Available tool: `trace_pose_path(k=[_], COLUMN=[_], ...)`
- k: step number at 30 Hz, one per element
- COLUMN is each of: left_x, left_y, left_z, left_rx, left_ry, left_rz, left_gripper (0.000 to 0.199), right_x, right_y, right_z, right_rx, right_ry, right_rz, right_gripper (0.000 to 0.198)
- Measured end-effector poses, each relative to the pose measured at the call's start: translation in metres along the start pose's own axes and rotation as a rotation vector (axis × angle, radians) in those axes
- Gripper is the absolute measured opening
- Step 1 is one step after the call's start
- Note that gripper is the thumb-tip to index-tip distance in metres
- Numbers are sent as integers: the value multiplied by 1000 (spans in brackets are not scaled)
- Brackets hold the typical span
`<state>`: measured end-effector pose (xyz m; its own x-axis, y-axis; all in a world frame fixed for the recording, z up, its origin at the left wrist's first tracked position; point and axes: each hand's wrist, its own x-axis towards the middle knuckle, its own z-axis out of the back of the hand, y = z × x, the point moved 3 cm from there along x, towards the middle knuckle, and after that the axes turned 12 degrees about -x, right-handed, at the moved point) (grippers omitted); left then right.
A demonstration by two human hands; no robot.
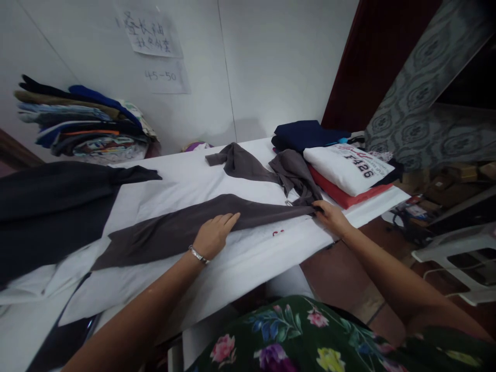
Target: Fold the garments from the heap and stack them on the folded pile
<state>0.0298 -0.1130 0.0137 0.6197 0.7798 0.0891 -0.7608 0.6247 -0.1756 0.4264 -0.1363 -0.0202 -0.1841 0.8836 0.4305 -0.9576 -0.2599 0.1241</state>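
Observation:
A dark grey-brown long-sleeved garment (201, 219) lies on the white-covered table (240, 271), its body drawn into a long narrow shape. One sleeve (248, 165) stretches up and left at the back, and the cloth is bunched near the right end. My left hand (215, 235), wearing a bracelet, rests flat on the near edge of the garment with its fingers extended. At the garment's right end, my right hand (331, 217) pinches the cloth between thumb and fingers.
Folded clothes, including a white printed top (344, 168), are piled on the right. A dark garment (50, 206) lies on the left, below a tall clothes stack (89, 121). Handwritten paper (153, 33) hangs on the wall. A white plastic stool (461, 258) stands right.

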Motion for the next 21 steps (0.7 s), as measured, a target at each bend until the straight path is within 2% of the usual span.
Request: trace_pose_path(k=[3, 7, 10, 13, 16, 19, 21], left_x=[-8, -17, -19, -20, -21, -22, -25], left_y=[9, 9, 4, -1, -5, -9, -7], left_z=[-6, -16, -19, -19, -19, -18, -17], left_rx=[10, 45, 51, 22, -24, -49, -51], left_ry=[44, 106, 120, 122, 126, 127, 127], left_rz=[-19, -2, 14, 31, 51, 64, 88], left_gripper=[65, 62, 62, 59, 56, 54, 54], right_x=[3, -1, -9, -12, -4, 13, 21], right_y=[5, 9, 21, 52, 96, 129, 141], right_z=[0, -1, 3, 9, 9, -6, -24], right_rx=[-34, -101, -145, -136, -57, -29, -49], right_ry=[30, 67, 3, -41, -5, 36, 89], right_rz=[46, 108, 145, 200, 310, 405, 438], right_gripper=[25, 25, 36, 53, 56, 58, 59])
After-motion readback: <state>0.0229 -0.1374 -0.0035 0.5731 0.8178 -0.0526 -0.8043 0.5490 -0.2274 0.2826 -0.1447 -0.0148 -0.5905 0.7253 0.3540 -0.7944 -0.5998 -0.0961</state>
